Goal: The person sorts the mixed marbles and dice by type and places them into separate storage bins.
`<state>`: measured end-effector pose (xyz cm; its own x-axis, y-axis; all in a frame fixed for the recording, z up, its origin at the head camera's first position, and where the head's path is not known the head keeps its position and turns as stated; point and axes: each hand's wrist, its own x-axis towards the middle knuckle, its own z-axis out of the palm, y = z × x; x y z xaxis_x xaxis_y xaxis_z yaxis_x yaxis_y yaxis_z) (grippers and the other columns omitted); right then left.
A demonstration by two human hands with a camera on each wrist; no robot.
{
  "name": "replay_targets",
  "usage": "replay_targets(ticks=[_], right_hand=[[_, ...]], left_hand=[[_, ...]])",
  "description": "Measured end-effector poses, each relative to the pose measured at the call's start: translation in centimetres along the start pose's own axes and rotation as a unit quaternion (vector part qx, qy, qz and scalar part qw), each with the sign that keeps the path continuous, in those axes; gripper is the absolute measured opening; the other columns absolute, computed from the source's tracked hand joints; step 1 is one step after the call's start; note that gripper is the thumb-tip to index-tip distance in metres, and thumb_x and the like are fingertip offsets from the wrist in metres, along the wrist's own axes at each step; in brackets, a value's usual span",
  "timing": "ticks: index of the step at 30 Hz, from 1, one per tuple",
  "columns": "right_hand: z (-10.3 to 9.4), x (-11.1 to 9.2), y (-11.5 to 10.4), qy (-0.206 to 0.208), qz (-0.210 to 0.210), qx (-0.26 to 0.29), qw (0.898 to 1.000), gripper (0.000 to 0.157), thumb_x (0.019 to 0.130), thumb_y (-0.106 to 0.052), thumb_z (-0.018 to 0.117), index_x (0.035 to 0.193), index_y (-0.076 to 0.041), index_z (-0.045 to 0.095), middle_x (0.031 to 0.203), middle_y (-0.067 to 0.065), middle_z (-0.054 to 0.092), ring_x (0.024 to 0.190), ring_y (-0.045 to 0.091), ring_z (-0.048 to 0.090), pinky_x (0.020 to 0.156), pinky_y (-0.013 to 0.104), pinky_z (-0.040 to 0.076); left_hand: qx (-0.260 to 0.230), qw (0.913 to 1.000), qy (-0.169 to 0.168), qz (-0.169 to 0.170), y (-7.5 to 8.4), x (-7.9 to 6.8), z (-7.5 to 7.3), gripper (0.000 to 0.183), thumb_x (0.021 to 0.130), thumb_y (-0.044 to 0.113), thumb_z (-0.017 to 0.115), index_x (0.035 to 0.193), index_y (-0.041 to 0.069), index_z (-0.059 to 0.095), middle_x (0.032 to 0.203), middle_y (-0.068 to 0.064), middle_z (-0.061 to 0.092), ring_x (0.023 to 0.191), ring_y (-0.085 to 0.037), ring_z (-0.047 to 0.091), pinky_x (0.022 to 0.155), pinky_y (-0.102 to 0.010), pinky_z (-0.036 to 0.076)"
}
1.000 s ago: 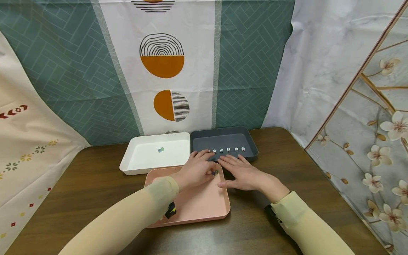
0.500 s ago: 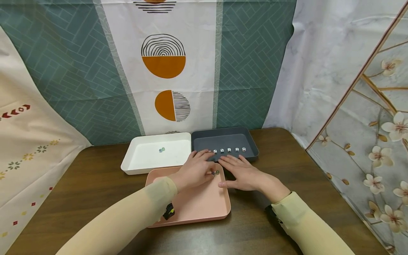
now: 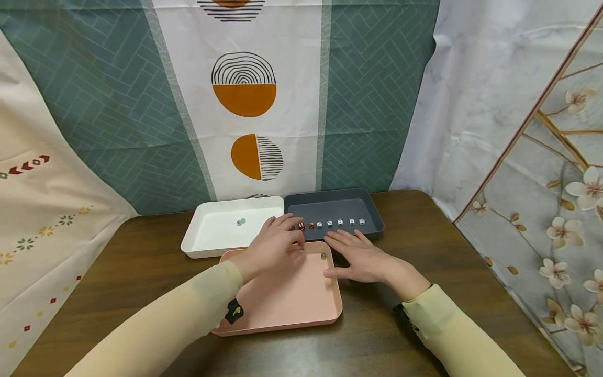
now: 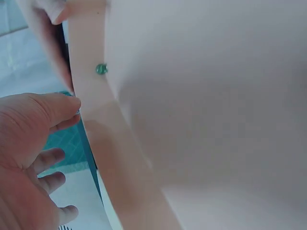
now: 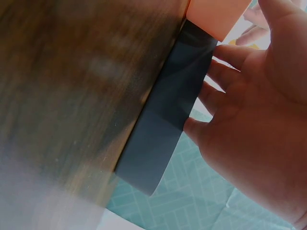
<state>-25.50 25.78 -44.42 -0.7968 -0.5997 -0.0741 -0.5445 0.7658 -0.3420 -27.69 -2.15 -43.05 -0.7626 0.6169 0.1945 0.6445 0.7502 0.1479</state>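
Note:
My left hand [image 3: 273, 248] is above the far side of the pink tray [image 3: 306, 298], pinching a small bluish marble [image 3: 301, 247] between thumb and index finger; the fingers mostly hide it. In the left wrist view the other fingers are spread apart. A green glass marble [image 4: 101, 69] lies in the pink tray near its far right corner. My right hand [image 3: 365, 259] has its fingers extended, with the fingertips at the front rim of the dark grey tray [image 3: 330, 198] and the thumb by the pink tray's right rim.
Inside the dark tray is a row of red dice [image 3: 302, 226] and white dice [image 3: 340, 222]. The white tray [image 3: 212, 238] stands to its left with a pair of greenish-blue marbles [image 3: 241, 222]. All three trays sit close together on a brown wooden table [image 3: 136, 262], with patterned cloth [image 3: 377, 104] behind.
My left hand has lifted the bluish marble from beside the green one and moved left, uncovering more red dice. The right hand stays in place.

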Motion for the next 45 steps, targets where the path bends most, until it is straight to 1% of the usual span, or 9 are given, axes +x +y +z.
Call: replay_targets(ticks=[5,9,13,18,22,29,36,41,45], right_hand=[[0.0,0.0,0.0,0.002,-0.001,0.002,1.000,0.097,0.104,-0.068,0.064,0.174,-0.008,0.034,0.180,0.016,0.029,0.168,0.039,0.020,0.133,0.065,0.006],[0.1,0.0,0.1,0.002,-0.001,0.003,1.000,0.097,0.104,-0.068,0.064,0.174,-0.009,0.034,0.180,0.015,0.029,0.168,0.038,0.020,0.133,0.064,0.005],[0.1,0.0,0.1,0.005,-0.005,0.005,1.000,0.097,0.104,-0.068,0.065,0.174,-0.008,0.034,0.180,0.016,0.029,0.168,0.040,0.020,0.133,0.065,0.005],[0.1,0.0,0.2,0.005,-0.008,0.008,1.000,0.097,0.105,-0.067,0.065,0.174,-0.007,0.034,0.180,0.017,0.029,0.168,0.040,0.019,0.133,0.065,0.005],[0.0,0.0,0.2,0.004,-0.007,0.009,1.000,0.097,0.105,-0.067,0.065,0.174,-0.007,0.033,0.180,0.017,0.029,0.168,0.040,0.019,0.133,0.065,0.005],[0.0,0.0,0.1,0.000,-0.003,0.004,1.000,0.097,0.104,-0.067,0.065,0.174,-0.008,0.033,0.180,0.016,0.028,0.168,0.040,0.018,0.133,0.065,0.004],[-0.1,-0.1,0.0,-0.004,0.004,-0.002,1.000,0.099,0.103,-0.070,0.064,0.175,-0.011,0.031,0.181,0.012,0.027,0.169,0.038,0.016,0.133,0.063,0.003],[0.0,-0.1,0.0,-0.002,0.004,0.003,1.000,0.100,0.103,-0.070,0.065,0.175,-0.010,0.032,0.181,0.014,0.028,0.168,0.039,0.017,0.133,0.064,0.003],[0.0,-0.1,0.0,-0.002,0.004,0.006,1.000,0.100,0.103,-0.070,0.066,0.175,-0.010,0.032,0.181,0.013,0.027,0.168,0.039,0.017,0.133,0.063,0.003]], left_hand=[[-0.002,0.9999,0.009,-0.011,-0.8,-0.7,-0.8,0.010,0.097,0.021,0.089,0.099,0.022,0.079,0.163,-0.017,0.055,0.160,-0.045,0.037,0.126,-0.073,0.026],[0.007,0.9996,0.013,-0.026,-1.4,-1.1,-1.4,0.008,0.098,0.019,0.087,0.100,0.022,0.080,0.163,-0.017,0.054,0.159,-0.045,0.037,0.126,-0.072,0.026],[0.019,0.9990,0.027,-0.029,-2.4,-1.6,-2.1,0.007,0.099,0.017,0.085,0.101,0.021,0.080,0.163,-0.018,0.055,0.158,-0.046,0.038,0.124,-0.074,0.028],[0.023,0.9982,0.043,-0.035,-3.7,-2.4,-2.6,0.010,0.097,0.017,0.086,0.101,0.020,0.077,0.162,-0.021,0.055,0.157,-0.048,0.039,0.122,-0.076,0.029],[0.025,0.9974,0.045,-0.050,-4.7,-2.9,-2.9,0.012,0.097,0.018,0.087,0.099,0.020,0.076,0.162,-0.022,0.054,0.157,-0.049,0.039,0.123,-0.076,0.028],[0.029,0.9952,0.053,-0.077,-6.6,-3.5,-3.1,0.009,0.098,0.016,0.085,0.097,0.018,0.076,0.161,-0.025,0.055,0.155,-0.052,0.039,0.122,-0.077,0.027],[0.027,0.9928,0.057,-0.102,-8.0,-4.1,-3.3,0.007,0.099,0.014,0.083,0.097,0.016,0.077,0.159,-0.027,0.055,0.154,-0.053,0.040,0.121,-0.077,0.028],[0.043,0.9899,0.047,-0.127,-9.4,-4.6,-3.2,0.004,0.100,0.016,0.082,0.101,0.014,0.078,0.160,-0.028,0.054,0.154,-0.053,0.040,0.121,-0.077,0.028],[0.044,0.9871,0.034,-0.150,-10.4,-5.1,-3.1,0.006,0.101,0.017,0.081,0.105,0.013,0.079,0.162,-0.028,0.052,0.155,-0.052,0.038,0.121,-0.077,0.027]])
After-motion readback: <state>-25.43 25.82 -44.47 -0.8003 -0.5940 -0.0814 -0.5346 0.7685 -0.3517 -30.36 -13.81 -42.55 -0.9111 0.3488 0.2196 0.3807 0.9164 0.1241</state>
